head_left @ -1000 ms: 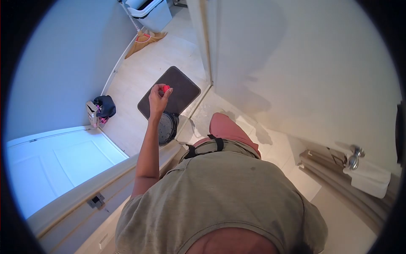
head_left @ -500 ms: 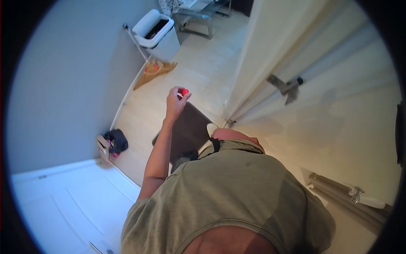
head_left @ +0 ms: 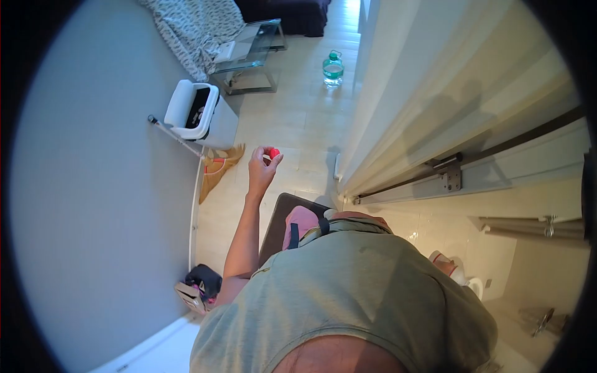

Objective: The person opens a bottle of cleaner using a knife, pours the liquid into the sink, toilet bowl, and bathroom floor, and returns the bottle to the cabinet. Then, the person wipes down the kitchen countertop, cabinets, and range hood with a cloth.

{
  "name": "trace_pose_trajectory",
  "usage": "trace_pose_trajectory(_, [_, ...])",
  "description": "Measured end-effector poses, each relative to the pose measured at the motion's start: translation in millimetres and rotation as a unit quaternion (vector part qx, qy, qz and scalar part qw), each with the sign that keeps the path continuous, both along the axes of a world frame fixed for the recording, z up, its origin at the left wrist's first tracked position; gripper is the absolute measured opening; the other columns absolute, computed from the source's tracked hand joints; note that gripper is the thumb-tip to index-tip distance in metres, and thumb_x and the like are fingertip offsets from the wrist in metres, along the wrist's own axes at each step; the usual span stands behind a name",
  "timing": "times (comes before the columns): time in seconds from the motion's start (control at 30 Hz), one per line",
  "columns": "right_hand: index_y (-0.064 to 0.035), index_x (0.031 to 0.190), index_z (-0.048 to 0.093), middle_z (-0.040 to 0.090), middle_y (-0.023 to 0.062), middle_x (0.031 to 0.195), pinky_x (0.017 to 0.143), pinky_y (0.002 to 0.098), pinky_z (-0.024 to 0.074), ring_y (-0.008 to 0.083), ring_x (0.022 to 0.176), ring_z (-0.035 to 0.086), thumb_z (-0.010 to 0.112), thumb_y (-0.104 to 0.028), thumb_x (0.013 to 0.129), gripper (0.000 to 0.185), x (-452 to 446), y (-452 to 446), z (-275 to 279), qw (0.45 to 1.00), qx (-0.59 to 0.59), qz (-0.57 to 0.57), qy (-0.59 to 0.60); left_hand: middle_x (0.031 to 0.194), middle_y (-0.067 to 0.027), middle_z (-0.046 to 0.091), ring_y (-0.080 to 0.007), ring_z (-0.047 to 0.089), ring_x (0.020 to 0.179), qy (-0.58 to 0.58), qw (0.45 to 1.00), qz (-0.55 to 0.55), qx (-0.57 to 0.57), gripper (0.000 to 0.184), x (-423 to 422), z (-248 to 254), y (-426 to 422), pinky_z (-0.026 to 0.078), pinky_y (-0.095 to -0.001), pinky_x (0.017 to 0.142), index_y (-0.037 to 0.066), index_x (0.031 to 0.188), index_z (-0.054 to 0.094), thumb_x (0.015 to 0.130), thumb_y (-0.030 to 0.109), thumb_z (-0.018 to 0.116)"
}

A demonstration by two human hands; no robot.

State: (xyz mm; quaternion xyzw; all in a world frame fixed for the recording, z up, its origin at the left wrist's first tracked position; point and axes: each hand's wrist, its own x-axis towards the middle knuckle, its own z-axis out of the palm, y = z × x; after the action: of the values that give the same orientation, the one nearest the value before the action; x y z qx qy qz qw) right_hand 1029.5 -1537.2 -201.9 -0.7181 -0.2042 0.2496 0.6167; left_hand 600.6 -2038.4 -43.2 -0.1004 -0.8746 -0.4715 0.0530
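Note:
My left hand (head_left: pixel 262 171) is raised in front of me above the pale floor, its thumb and fingers pinched round a small red object (head_left: pixel 274 153). The object's exact kind is too small to tell. Beyond the hand, to its left, a straw broom (head_left: pixel 219 173) leans at the wall beside a white bin (head_left: pixel 214 121) with its lid up. Under me lies a dark mat (head_left: pixel 278 217), partly covered by my leg and shirt. My right hand does not show; the shirt hides that side.
A glass table (head_left: pixel 249 56) with patterned cloth stands at the top, and a large water bottle (head_left: pixel 333 69) is on the floor. A white folding door (head_left: pixel 404 112) runs along the right. A box (head_left: pixel 189 297) and dark bag (head_left: pixel 204 278) sit by the left wall.
The view has moved forward past the doorway, bringing the bin, glass table and bottle into sight. The left hand still pinches the red object. The round dark thing near the mat is out of view.

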Motion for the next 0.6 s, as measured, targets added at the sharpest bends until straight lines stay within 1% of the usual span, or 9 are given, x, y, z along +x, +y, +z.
trace_pose_trajectory(0.13, [0.001,0.108,0.037,0.056,0.0216,0.101,0.075,0.0453,0.0571,0.0331,0.087,0.06,0.089,-0.008,0.048,0.08,31.7,-64.2,19.0,0.997,0.017,-0.075,-0.019,0.087,-0.0092,0.061,-0.0153,0.058,0.062,-0.024,0.998,-0.054,-0.003,0.028,-14.9,-0.2,-9.0,0.048,-0.0286,0.058,-0.001,0.096,0.06,0.078,0.015,0.072])
trace_pose_trajectory(0.23, [0.001,0.108,0.037,0.056,0.0217,0.101,0.075,0.0454,0.0571,0.0332,0.087,0.06,0.089,-0.009,0.048,0.08,55.6,-117.0,35.8,0.994,0.024,-0.101,-0.042,0.087,-0.0094,0.061,-0.0156,0.058,0.063,-0.041,0.994,-0.103,0.006,0.027,-17.8,-3.3,-17.9,0.048,-0.028,0.058,-0.001,0.097,0.06,0.078,0.014,0.072])
trace_pose_trajectory(0.3, [0.0002,0.11,0.035,0.054,0.0229,0.103,0.076,0.0459,0.0568,0.0346,0.087,0.06,0.088,-0.01,0.049,0.081,75.6,-148.0,43.8,0.996,0.024,-0.025,-0.084,0.087,-0.0093,0.061,-0.0155,0.059,0.063,-0.048,0.989,-0.137,0.002,0.026,-15.5,-4.4,-23.4,0.048,-0.0279,0.058,-0.001,0.097,0.06,0.078,0.014,0.072])
trace_pose_trajectory(0.37, [0.0012,0.11,0.035,0.054,0.0206,0.1,0.077,0.0457,0.0566,0.0338,0.085,0.059,0.087,-0.013,0.052,0.079,85.2,-177.2,49.3,0.996,-0.001,0.022,-0.085,0.086,-0.0093,0.061,-0.0154,0.059,0.063,-0.058,0.982,-0.178,-0.005,0.026,-17.0,-10.3,-26.8,0.048,-0.0277,0.059,-0.001,0.097,0.06,0.078,0.013,0.072])
trace_pose_trajectory(0.43, [0.0013,0.11,0.035,0.054,0.0182,0.099,0.075,0.0423,0.0557,0.0298,0.083,0.059,0.084,-0.012,0.058,0.073,103.5,-196.6,30.0,0.99,0.004,0.058,-0.129,0.086,-0.0088,0.061,-0.0149,0.059,0.063,-0.07,0.974,-0.214,-0.005,0.026,-18.2,-25.7,-31.9,0.048,-0.0276,0.058,-0.001,0.097,0.06,0.078,0.013,0.072])
trace_pose_trajectory(0.47, [0.0012,0.109,0.035,0.054,0.0169,0.099,0.074,0.0405,0.0546,0.0272,0.084,0.058,0.082,-0.009,0.059,0.07,94.3,-219.8,45.1,0.99,0.053,0.123,-0.046,0.087,-0.0086,0.062,-0.0148,0.059,0.064,-0.078,0.969,-0.233,-0.017,0.026,-16.1,-24.9,-29.9,0.048,-0.0277,0.059,-0.001,0.098,0.06,0.078,0.013,0.072])
trace_pose_trajectory(0.5, [0.0011,0.109,0.036,0.053,0.0157,0.099,0.073,0.0387,0.0535,0.0245,0.085,0.058,0.081,-0.007,0.061,0.067,74.9,-239.5,64.8,0.976,0.107,0.188,0.039,0.087,-0.0086,0.062,-0.0148,0.059,0.064,-0.086,0.962,-0.26,-0.022,0.026,-14.7,-24.8,-26.6,0.048,-0.0277,0.059,-0.001,0.098,0.06,0.078,0.013,0.072])
trace_pose_trajectory(0.57, [-0.001,0.108,0.038,0.056,0.0138,0.098,0.069,0.038,0.0545,0.0234,0.082,0.06,0.078,0.0,0.062,0.061,88.4,-246.4,25.1,0.986,0.084,0.139,-0.048,0.088,-0.0088,0.062,-0.015,0.059,0.064,-0.102,0.953,-0.279,-0.06,0.027,-10.9,-24.3,-19.2,0.048,-0.0277,0.06,-0.001,0.099,0.06,0.079,0.014,0.072])
trace_pose_trajectory(0.6, [-0.0009,0.108,0.038,0.056,0.0135,0.098,0.07,0.0376,0.0543,0.0231,0.083,0.06,0.078,-0.001,0.063,0.061,91.3,-252.1,11.6,0.986,0.081,0.14,-0.045,0.089,-0.009,0.063,-0.0152,0.059,0.065,-0.102,0.949,-0.292,-0.063,0.028,-6.7,-21.1,-14.0,0.048,-0.0279,0.061,-0.001,0.1,0.06,0.079,0.015,0.072])
